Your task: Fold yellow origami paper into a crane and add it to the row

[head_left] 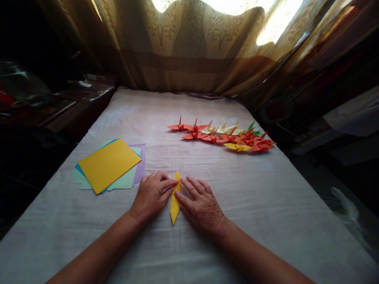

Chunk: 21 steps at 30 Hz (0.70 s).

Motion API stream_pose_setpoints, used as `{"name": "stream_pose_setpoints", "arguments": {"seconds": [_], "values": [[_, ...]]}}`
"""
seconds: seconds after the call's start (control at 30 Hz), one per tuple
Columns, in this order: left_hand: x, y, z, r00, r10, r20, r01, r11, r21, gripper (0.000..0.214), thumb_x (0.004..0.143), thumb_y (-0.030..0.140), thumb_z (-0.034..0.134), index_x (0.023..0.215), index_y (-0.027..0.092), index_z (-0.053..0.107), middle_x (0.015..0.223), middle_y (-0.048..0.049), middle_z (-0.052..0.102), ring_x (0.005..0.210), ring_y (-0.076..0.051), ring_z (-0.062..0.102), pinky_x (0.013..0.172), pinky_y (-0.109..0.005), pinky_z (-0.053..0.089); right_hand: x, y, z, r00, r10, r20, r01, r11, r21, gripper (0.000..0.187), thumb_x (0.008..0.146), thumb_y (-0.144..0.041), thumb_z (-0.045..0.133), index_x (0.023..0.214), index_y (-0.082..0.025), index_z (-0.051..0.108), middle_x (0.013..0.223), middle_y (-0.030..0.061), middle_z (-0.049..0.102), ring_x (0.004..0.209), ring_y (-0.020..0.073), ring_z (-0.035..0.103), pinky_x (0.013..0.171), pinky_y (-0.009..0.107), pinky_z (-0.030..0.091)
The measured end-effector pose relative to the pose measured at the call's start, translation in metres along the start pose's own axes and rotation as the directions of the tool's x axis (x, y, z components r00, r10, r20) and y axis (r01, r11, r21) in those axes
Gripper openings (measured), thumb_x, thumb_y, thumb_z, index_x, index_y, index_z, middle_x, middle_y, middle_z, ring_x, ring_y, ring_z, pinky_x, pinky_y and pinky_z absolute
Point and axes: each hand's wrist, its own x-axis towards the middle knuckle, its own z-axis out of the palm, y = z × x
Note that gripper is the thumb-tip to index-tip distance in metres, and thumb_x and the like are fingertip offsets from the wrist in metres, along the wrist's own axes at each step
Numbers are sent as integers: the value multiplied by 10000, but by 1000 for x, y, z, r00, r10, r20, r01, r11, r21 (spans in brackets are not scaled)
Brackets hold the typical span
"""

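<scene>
A narrow strip of folded yellow origami paper (174,208), pointed at both ends, lies on the cloth between my hands. From its left side, my left hand (151,194) grips the upper half, with index finger and thumb closed at the edge. My right hand (201,203) holds the other side, its thumb pressed on the middle of the paper and its fingertips along the upper right edge. Fingers cover part of the paper's upper half.
A stack of coloured paper sheets, yellow sheet (109,165) on top, lies to the left. Several folded paper cranes (213,138), red, cream, yellow and green, stand in rows at the back right. A white cloth (142,114) covers the table; a curtain (189,67) hangs behind.
</scene>
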Motion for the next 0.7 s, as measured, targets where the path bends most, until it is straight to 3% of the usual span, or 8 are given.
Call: {"name": "stream_pose_setpoints", "arguments": {"seconds": [0.17, 0.3, 0.7], "values": [[2, -3, -4, 993, 103, 61, -106, 993, 46, 282, 907, 270, 609, 1151, 357, 720, 984, -40, 649, 938, -216, 588, 816, -358, 412, -1, 3, -2, 994, 56, 95, -58, 998, 18, 317, 939, -403, 594, 1243, -349, 662, 1419, 130, 544, 1324, 311, 467, 1042, 496, 357], [10, -5, -9, 986, 136, 99, -142, 988, 54, 258, 918, 284, 588, 1128, 327, 731, 939, -39, 639, 846, -190, 598, 772, -325, 427, -4, 1, -2, 988, 112, 109, -115, 993, 28, 361, 936, -418, 595, 1294, -386, 627, 1442, 125, 520, 1336, 332, 448, 1036, 514, 357], [37, 10, -7, 994, -5, 106, -2, 998, 60, 115, 843, 361, 698, 839, 250, 726, 844, 1, 681, 754, -170, 614, 737, -311, 386, -5, 1, -2, 989, 97, 108, -102, 994, 36, 377, 943, -400, 581, 1318, -384, 607, 1437, 130, 523, 1327, 318, 460, 1044, 511, 361]]}}
